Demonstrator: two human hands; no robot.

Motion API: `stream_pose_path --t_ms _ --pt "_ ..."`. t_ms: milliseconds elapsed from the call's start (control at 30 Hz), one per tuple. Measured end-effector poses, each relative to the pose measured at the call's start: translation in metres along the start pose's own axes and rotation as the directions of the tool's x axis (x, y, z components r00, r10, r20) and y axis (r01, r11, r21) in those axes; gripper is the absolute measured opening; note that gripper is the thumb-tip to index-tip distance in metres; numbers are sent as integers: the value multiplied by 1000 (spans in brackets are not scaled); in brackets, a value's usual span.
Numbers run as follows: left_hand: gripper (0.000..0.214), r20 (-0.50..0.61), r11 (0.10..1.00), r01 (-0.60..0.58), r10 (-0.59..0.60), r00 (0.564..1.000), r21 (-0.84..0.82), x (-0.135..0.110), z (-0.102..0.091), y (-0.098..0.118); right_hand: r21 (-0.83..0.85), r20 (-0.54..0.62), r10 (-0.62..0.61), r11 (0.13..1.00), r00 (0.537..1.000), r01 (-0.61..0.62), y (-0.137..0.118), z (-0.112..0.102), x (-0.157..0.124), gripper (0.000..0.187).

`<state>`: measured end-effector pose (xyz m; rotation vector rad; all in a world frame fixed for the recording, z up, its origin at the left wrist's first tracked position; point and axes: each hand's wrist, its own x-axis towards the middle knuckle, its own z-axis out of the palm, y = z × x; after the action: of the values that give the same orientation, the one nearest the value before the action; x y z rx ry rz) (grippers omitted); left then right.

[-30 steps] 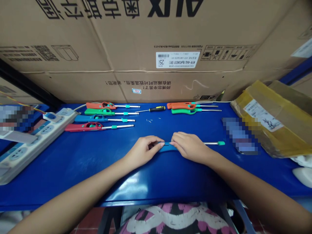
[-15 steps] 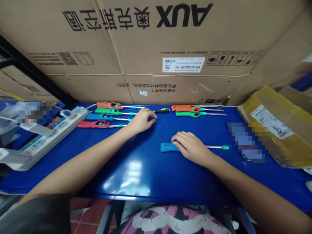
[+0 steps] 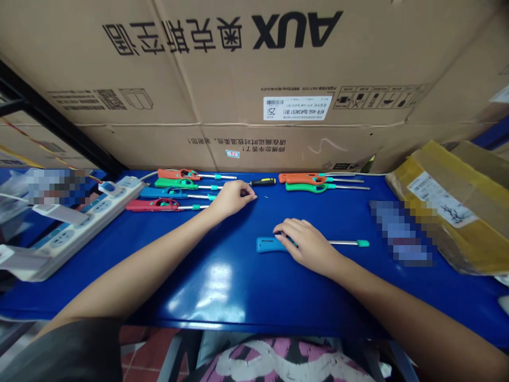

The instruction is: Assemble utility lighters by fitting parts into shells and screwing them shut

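Note:
A blue long-nosed lighter (image 3: 267, 244) with a metal tube and green tip lies on the blue table (image 3: 222, 276). My right hand (image 3: 308, 245) rests on its middle, fingers curled over it. My left hand (image 3: 233, 198) is stretched out to the far side of the table, fingers pinched together at some tiny metal bits beside a black-and-yellow screwdriver (image 3: 260, 182). What the fingertips hold is too small to make out.
Several lighters (image 3: 175, 189) lie in a row at back left, two more lighters (image 3: 318, 182) at back right. A white power strip (image 3: 75, 223) sits at the left. A taped yellow parcel (image 3: 449, 204) is at the right. Large cardboard boxes (image 3: 254, 79) wall the back.
My left hand left the blue lighter and reached to the small metal bits near the screwdriver. My right hand stayed on the lighter, which has shifted slightly left.

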<state>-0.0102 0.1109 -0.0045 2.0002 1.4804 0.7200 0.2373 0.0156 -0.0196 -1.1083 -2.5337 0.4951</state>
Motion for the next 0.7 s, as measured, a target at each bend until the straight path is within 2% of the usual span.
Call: stream_pose_path --t_ms 100,233,367,567,700 --pt "26 -43 982 30 -39 998 -189 -16 3 14 34 -16 14 999 1000 -13 -2 2 0 20" --pt "39 49 888 113 -102 994 -446 -60 12 34 88 -29 5 996 1000 -2 -4 -2 5 10" --pt "38 100 788 160 -125 987 -594 -94 19 46 63 -76 3 998 997 1 2 -13 32 12" --pt "38 74 665 159 -155 985 -729 -95 23 43 -129 -171 61 988 983 -84 15 -23 105 35" --pt "40 87 591 175 -174 981 -787 -93 27 34 -179 -126 105 976 986 -127 24 -19 137 25"
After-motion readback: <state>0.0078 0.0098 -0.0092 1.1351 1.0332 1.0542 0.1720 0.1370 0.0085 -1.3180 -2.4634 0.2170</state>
